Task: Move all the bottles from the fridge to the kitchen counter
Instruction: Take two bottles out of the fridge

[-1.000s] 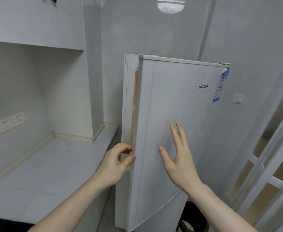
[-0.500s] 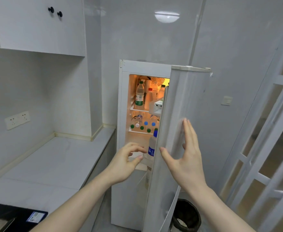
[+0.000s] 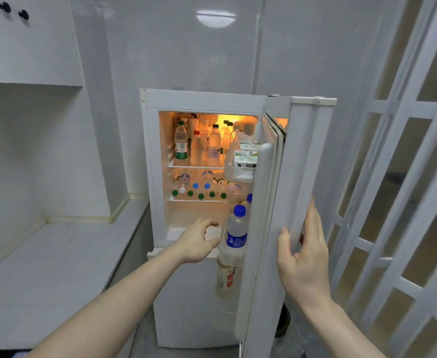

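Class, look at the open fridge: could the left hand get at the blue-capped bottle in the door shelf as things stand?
Probably yes. The left hand is open right beside the blue-capped bottle, with nothing between them, and the right hand is on the fridge door.

Fridge: smooth, white, semi-gloss casing. Bottles: clear plastic, coloured plastic caps. Table: smooth, pale, matt. Wall tiles: glossy, reflective.
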Demonstrator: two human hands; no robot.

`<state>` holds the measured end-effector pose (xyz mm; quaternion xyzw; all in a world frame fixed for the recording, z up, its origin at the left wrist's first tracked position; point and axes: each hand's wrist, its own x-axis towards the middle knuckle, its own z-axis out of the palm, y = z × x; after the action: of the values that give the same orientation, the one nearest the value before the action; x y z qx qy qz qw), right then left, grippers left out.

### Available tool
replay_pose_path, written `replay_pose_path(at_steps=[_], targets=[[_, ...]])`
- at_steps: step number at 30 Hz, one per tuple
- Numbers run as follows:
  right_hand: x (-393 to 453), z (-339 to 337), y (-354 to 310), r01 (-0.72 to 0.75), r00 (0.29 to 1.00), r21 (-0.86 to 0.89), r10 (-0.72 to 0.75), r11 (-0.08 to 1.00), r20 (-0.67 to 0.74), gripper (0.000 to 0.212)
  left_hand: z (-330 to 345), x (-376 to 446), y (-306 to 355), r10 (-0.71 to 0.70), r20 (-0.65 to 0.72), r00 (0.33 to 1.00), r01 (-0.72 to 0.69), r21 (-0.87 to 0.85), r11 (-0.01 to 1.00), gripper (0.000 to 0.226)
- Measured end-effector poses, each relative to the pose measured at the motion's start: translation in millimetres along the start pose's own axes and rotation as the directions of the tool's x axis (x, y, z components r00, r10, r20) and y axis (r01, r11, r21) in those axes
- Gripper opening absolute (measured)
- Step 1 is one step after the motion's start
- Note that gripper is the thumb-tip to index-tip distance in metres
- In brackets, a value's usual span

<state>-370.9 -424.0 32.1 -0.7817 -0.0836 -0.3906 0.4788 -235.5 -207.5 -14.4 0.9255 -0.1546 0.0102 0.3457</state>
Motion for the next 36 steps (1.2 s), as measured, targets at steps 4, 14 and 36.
replay_pose_path(at_steps=[4, 14, 36], targets=[[-2.1, -23.2, 15.8, -0.033, 0.997, -0.01, 0.032, 0.999, -0.066, 0.067, 33.2, 2.2, 0.8, -0.002, 0.082, 0.997, -0.005, 0.087, 0.996, 0.053], [7.5, -63.6, 56.5, -0.214, 0.923, -0.053, 0.184, 0.975, -0.337, 0.06, 87.1, 10.9, 16.3, 0.111, 0.23, 0.967, -0.169, 0.251, 0.953, 0.048], [6.6, -84.5, 76.3, -0.048, 0.901, -0.363, -0.116, 0.93, -0.418, 0.077, 111.2, 14.0, 51.6, 0.235, 0.222, 0.946, -0.271, 0.144, 0.952, 0.067]])
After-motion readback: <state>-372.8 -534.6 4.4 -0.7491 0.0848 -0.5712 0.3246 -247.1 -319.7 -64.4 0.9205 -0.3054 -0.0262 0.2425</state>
